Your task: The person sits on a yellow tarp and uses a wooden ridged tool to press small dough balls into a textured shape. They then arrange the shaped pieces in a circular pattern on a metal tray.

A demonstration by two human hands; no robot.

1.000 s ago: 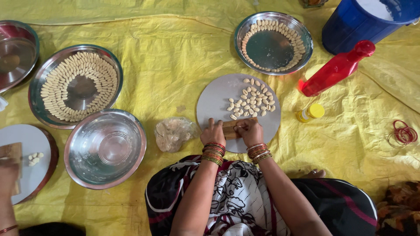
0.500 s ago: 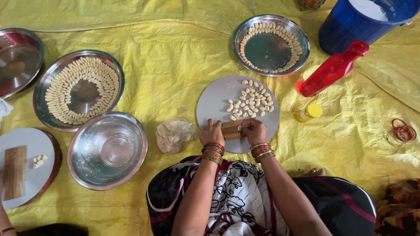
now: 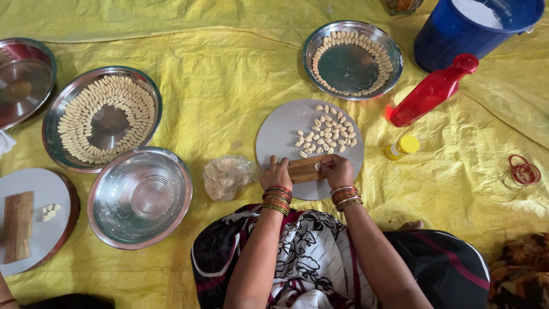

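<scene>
Head camera, looking straight down: the left hand [image 3: 277, 173] steadies a small ridged wooden board [image 3: 304, 169] on the round grey board [image 3: 280, 137], fingers curled over the wooden board's end at nine o'clock. The right hand [image 3: 337, 170] is closed at its three o'clock end, thumb pressing what looks like a small dough piece [image 3: 317, 166] onto the ridges (it is tiny, so I say this with some reserve). Shaped pieces [image 3: 323, 131] lie loose at twelve o'clock from the hands, on the same grey board. A lump of dough in a clear bag [image 3: 226, 176] sits at nine o'clock, just beside it.

As a judgement, the shaping is well along but unfinished: the steel plate [image 3: 63, 109] at ten o'clock is nearly filled with rings of pieces, the far plate [image 3: 394, 54] at one o'clock has only its rim lined, and the steel bowl [image 3: 100, 212] holds nothing. Plenty of dough remains bagged.
</scene>
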